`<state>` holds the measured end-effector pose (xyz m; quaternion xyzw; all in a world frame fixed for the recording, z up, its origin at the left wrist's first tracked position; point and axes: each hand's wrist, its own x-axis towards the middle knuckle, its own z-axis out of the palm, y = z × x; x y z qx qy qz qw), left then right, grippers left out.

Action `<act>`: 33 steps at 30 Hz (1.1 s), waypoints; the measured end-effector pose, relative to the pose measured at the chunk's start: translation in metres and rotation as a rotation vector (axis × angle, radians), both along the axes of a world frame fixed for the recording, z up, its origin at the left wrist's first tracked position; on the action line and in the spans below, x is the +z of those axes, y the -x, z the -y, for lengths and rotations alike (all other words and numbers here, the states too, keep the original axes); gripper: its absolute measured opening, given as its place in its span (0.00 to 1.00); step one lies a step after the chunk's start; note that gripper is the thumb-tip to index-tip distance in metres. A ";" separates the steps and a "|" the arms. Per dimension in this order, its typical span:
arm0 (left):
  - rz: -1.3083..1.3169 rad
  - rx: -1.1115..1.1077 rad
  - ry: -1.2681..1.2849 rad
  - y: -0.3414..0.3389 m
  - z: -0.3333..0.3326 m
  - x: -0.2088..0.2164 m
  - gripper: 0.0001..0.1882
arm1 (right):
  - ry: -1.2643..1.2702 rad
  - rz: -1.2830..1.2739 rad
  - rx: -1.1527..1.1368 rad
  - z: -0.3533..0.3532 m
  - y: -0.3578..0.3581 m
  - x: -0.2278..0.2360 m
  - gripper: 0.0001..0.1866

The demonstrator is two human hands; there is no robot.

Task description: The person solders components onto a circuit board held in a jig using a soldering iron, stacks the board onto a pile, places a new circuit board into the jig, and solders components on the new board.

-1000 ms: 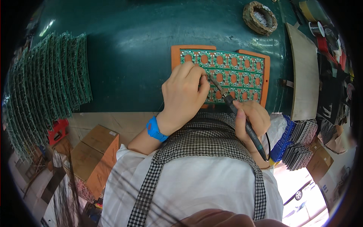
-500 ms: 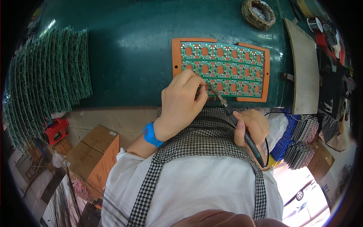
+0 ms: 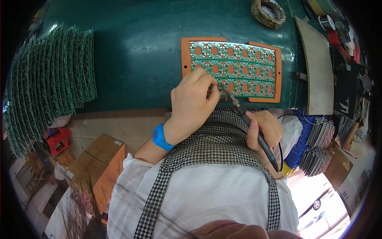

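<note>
A green circuit board panel (image 3: pixel 238 57) with rows of oval openings lies in an orange-brown fixture frame (image 3: pixel 277 75) near the table's front edge. My right hand (image 3: pixel 264 129) grips a soldering iron (image 3: pixel 259 140), its metal tip slanting up and left onto the lower row of the panel. Over the panel's lower left corner is my left hand (image 3: pixel 195 95), thumb and forefinger pinched together close to the iron's tip. Whatever sits between those fingertips is too small to make out. That hand covers part of the lower left boards.
Many green circuit panels (image 3: pixel 55 67) stand in a row at the left of the green table (image 3: pixel 135 51). A round crusted pot (image 3: pixel 268 13) sits at the back right, with a solder spool (image 3: pixel 326 23) beyond a pale board (image 3: pixel 316 67). Cardboard boxes (image 3: pixel 93 159) stand below left.
The view has shifted slightly, so the table's contents sit a little higher. Both hands keep nearly the same pose, with the iron's tip still by the left fingertips.
</note>
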<state>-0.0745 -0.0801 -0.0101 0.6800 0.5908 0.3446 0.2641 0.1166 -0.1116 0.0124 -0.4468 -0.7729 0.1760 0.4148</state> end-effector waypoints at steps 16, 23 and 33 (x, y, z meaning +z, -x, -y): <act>0.154 -0.007 0.071 0.023 0.018 -0.007 0.06 | -0.030 -0.024 0.103 0.001 0.001 -0.001 0.06; 0.141 0.005 0.063 0.019 0.019 -0.005 0.05 | -0.010 -0.049 0.079 0.001 0.006 -0.005 0.06; 0.032 -0.054 0.070 0.023 0.016 -0.001 0.05 | -0.001 -0.063 0.083 0.002 0.005 -0.005 0.05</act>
